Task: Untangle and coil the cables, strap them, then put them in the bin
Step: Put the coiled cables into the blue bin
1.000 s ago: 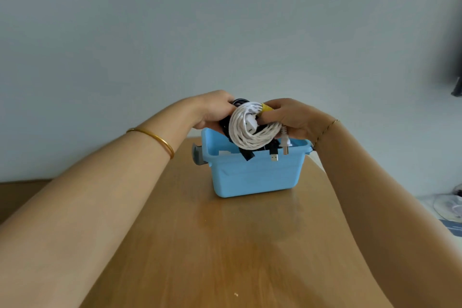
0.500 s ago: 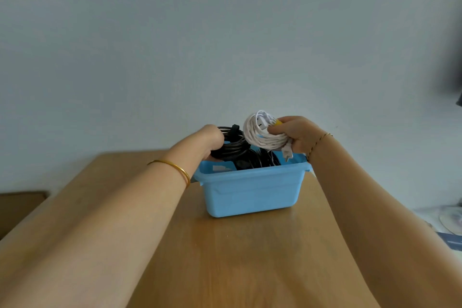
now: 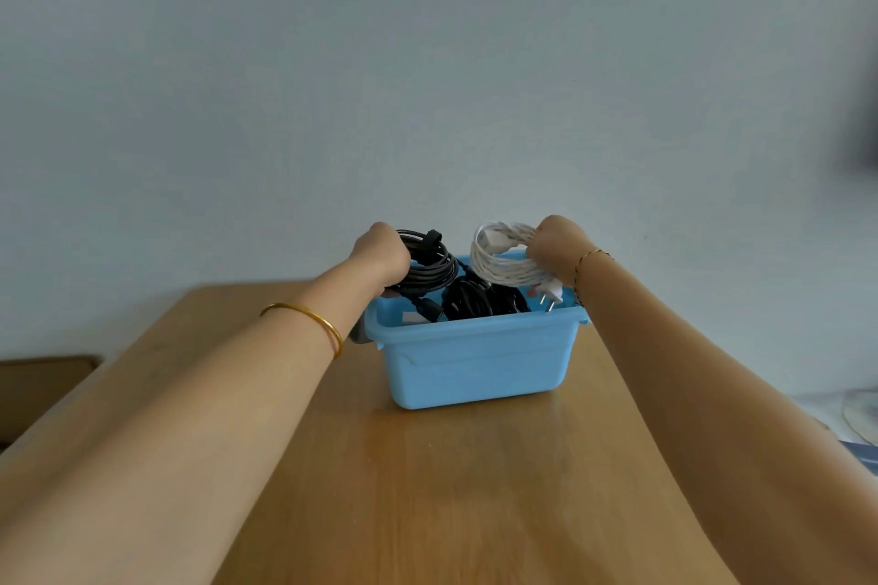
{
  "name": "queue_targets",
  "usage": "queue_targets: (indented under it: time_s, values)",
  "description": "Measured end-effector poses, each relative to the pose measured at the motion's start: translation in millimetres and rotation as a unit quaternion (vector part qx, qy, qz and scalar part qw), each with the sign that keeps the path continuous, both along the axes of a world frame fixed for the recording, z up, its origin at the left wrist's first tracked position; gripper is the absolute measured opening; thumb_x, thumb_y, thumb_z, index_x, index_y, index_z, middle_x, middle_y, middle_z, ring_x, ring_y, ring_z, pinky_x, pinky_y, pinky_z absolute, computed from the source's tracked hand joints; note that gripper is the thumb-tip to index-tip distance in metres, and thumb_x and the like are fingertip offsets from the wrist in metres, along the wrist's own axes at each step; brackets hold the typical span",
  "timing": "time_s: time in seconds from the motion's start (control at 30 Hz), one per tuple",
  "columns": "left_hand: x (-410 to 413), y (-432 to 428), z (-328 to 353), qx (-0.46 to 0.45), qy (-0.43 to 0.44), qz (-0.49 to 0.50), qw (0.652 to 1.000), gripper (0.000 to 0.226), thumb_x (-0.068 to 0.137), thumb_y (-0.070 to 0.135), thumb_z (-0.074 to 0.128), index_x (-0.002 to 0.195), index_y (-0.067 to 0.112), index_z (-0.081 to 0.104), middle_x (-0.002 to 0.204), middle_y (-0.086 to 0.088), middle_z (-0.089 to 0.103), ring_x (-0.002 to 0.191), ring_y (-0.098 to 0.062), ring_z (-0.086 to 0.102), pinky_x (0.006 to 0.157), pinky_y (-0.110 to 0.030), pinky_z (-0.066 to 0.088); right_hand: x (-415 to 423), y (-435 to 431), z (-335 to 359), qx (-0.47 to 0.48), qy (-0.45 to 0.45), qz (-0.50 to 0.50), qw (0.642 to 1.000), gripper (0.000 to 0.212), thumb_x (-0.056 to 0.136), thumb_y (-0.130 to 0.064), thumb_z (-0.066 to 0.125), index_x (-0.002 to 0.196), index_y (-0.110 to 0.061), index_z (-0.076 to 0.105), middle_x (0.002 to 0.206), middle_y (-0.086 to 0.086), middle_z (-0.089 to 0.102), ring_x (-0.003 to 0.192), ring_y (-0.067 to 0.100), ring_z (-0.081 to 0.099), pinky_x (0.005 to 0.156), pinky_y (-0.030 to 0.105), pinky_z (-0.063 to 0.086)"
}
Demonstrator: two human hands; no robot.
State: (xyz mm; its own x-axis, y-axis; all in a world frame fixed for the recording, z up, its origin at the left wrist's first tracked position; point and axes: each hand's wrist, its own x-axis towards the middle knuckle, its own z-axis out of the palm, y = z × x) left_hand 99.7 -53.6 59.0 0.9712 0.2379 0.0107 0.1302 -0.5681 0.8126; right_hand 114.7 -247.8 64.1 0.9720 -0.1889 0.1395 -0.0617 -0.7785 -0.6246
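The blue bin [image 3: 475,363] stands on the wooden table [image 3: 427,489] close to its far edge, and both of the person's arms reach out over it. The left hand [image 3: 380,257] is closed into a fist round one side of a black coiled cable [image 3: 430,268], fingers curled through the loop, and holds the coil upright above the bin's left end; a black strap [image 3: 433,237] binds the coil at its top. The right hand [image 3: 556,249] is clenched in the same way round a white coiled cable [image 3: 501,264], which it holds above the bin's right end, apart from the black coil. The white cable's two-pin plug [image 3: 551,297] hangs from the coil down to about the level of the bin's rim (whether it touches the rim cannot be told). Between the two held coils, more black cables [image 3: 484,302] lie inside the bin. A gold bangle [image 3: 316,322] circles the left wrist and a thin chain bracelet [image 3: 591,256] the right. A small grey object [image 3: 358,336] sits just beside the bin's left wall, partly hidden by the left forearm.
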Motion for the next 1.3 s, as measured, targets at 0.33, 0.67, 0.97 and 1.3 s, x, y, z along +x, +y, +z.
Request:
queue_targets:
  time_s: [0.33,0.67,0.97,1.3]
  values:
    - [-15,10,7,0.098,-0.019,-0.030,0.995,0.032,0.096,-0.004,0.032,0.128,-0.002,0.036,0.111,-0.021,0.047,0.095,-0.030,0.053,0.063,-0.032,0.051,-6,14,-6,-0.174,0.020,0.007,0.984,0.029,0.094,-0.014,0.036,0.067,-0.010,0.045,0.071,0.003,0.044,0.068,0.021,0.048,0.063,0.028,0.037]
    - [-21,12,6,0.182,-0.062,-0.041,0.981,0.032,0.096,-0.001,0.029,0.127,-0.004,0.037,0.116,-0.020,0.051,0.086,-0.021,0.044,0.069,-0.030,0.037,-23,61,12,-0.013,-0.129,0.242,0.962,0.054,0.086,-0.010,0.053,0.139,-0.018,0.044,0.137,0.005,0.048,0.120,0.023,0.051,0.088,0.028,0.045]
    - [-28,18,2,0.191,-0.109,-0.036,0.975,0.026,0.098,0.003,0.030,0.122,-0.001,0.039,0.113,-0.020,0.051,0.076,-0.018,0.044,0.050,-0.024,0.029,-18,88,7,-0.042,-0.143,0.254,0.956,0.026,0.082,-0.007,0.064,0.108,-0.005,0.064,0.100,0.012,0.066,0.089,0.024,0.061,0.078,0.032,0.050]
    - [-60,47,63,-0.119,-0.079,-0.093,0.985,0.017,0.086,-0.007,0.046,0.087,0.010,0.046,0.084,-0.012,0.058,0.067,-0.017,0.057,0.063,-0.031,0.053,-47,99,49,-0.030,-0.232,0.264,0.936,0.020,0.077,-0.003,0.065,0.096,-0.005,0.070,0.083,0.006,0.066,0.074,0.015,0.054,0.055,0.010,0.037]
